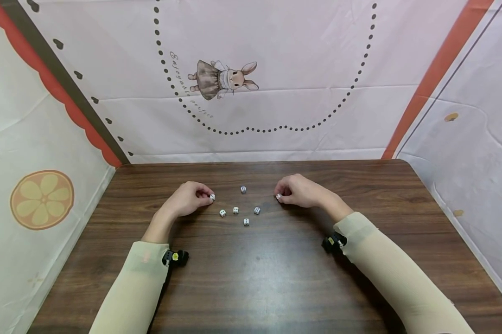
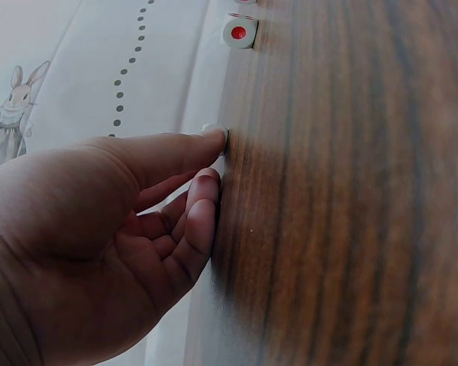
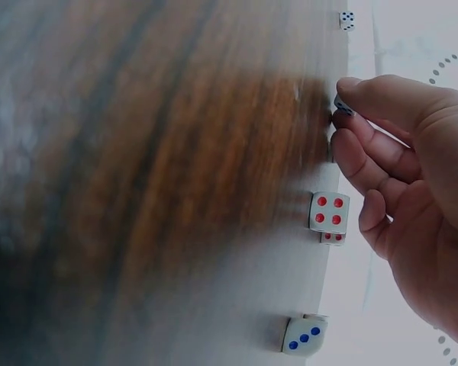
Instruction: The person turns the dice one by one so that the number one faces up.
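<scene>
A: ok so what's being held here?

B: left hand (image 1: 187, 198) has a white die (image 1: 212, 197) pinched between thumb and fingertips. right hand (image 1: 301, 190) is pinching a second die (image 1: 278, 196) the same way, thumb and fingers hiding a good bit of it.

A: are those two touching the desk (image 1: 251, 283)?

B: can't tell tbh, but both are right down by it.

A: and the others?

B: five loose ones on the desk between the hands, all apart. far die (image 1: 243, 189), near die (image 1: 246, 222), and left die (image 1: 223, 213), middle die (image 1: 236, 210) and right die (image 1: 257, 210) in a rough row between.
</scene>
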Demonstrator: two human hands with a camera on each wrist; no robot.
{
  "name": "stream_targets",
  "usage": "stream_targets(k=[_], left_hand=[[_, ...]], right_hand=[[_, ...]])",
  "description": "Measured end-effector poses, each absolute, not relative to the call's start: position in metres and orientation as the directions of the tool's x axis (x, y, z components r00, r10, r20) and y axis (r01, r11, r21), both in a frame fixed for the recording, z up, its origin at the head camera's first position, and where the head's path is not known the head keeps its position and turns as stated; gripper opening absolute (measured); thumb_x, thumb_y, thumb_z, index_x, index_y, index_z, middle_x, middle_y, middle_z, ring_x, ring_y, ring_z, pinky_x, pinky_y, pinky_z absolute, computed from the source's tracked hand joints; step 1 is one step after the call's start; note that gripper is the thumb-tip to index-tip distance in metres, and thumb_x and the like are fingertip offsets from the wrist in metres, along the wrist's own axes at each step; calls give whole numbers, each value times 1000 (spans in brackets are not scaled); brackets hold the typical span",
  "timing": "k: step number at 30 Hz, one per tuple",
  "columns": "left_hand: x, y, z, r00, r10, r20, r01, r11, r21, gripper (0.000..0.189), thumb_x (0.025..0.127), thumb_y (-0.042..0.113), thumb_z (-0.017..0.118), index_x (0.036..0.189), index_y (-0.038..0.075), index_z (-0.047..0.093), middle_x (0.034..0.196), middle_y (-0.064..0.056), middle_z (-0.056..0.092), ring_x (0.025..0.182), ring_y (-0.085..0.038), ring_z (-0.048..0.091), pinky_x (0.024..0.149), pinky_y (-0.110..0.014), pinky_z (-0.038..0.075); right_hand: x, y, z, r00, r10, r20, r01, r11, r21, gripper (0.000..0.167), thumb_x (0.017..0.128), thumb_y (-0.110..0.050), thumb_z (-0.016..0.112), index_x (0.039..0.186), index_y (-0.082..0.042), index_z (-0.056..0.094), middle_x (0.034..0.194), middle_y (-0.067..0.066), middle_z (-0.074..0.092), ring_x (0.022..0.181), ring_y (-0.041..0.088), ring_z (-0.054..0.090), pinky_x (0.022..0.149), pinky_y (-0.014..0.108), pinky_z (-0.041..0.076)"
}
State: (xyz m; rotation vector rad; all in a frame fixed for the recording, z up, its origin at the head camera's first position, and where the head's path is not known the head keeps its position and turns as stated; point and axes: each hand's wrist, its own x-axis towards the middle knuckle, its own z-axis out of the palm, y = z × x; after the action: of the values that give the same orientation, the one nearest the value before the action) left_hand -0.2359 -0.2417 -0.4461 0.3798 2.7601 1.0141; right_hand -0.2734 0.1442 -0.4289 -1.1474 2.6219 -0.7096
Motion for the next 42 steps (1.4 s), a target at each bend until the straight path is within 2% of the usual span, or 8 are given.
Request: stream_targets(k=[6, 13, 27, 35, 42], left_hand=[[-234, -241, -445, -952, 297, -75, 179, 737, 652, 12, 99, 16, 76, 107, 7, 79, 92, -2, 70, 85, -18, 61, 77, -36, 50], [-234, -241, -444, -951, 298, -76, 180, 738, 650, 12, 99, 16, 75, 107, 7, 79, 92, -2, 70, 85, -18, 62, 78, -37, 50], [-233, -240, -443, -951, 297, -83, 175, 741, 649, 12, 99, 16, 76, 107, 8, 79, 91, -1, 71, 85, -17, 62, 77, -35, 50], [-234, -241, -444, -950, 303, -77, 184, 739, 648, 12, 99, 15, 75, 107, 7, 79, 91, -2, 71, 84, -17, 62, 75, -33, 50], [-233, -241, -443, -949, 304, -81, 181, 739, 650, 12, 99, 15, 75, 107, 7, 79, 92, -1, 71, 85, -17, 62, 76, -33, 50]], right_hand=[[-273, 146, -428, -690, -724, 10, -618, 581, -531, 6, 95, -10, 76, 101, -12, 76, 86, -8, 69, 78, 9, 63, 75, 33, 53], [-275, 148, -430, -688, -726, 23, -627, 578, -522, 6, 96, -11, 78, 102, -12, 77, 90, -7, 69, 82, 10, 62, 78, 34, 53], [-277, 151, -432, -711, -703, 12, -599, 597, -534, 5, 95, -9, 79, 99, -11, 75, 85, -6, 69, 78, 11, 63, 74, 33, 54], [-277, 151, -431, -715, -699, -7, -592, 610, -526, 15, 94, -10, 80, 108, -10, 76, 90, -5, 70, 84, 12, 63, 78, 34, 53], [-274, 148, -426, -694, -720, -1, -631, 609, -481, 20, 95, -12, 81, 114, -7, 77, 99, 2, 69, 90, 18, 63, 82, 37, 52]])
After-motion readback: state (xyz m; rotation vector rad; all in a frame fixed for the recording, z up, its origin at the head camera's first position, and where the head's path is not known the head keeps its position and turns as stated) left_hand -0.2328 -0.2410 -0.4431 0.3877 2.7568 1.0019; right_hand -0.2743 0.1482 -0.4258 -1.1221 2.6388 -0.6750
